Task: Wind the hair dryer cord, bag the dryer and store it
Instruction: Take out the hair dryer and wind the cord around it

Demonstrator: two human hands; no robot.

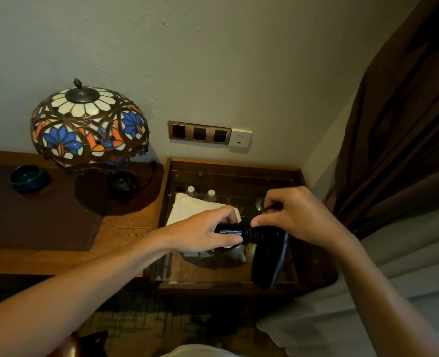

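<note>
I hold a black hair dryer (268,256) over a glass-topped side table (239,171). My left hand (203,231) grips its handle, which points left. The dryer's body hangs down to the right. Black cord (258,231) is wrapped in tight turns around the handle near the body. My right hand (297,215) pinches the end of the cord just above those turns. Under the hands a white cloth bag (190,206) lies on the glass.
A stained-glass lamp (89,127) and a dark green bowl (29,177) stand on the wooden desk (125,222) to the left. Wall sockets (200,132) sit above the side table. Small bottles (191,190) show under the glass. A brown curtain (404,130) hangs at right, beside a bed edge (368,305).
</note>
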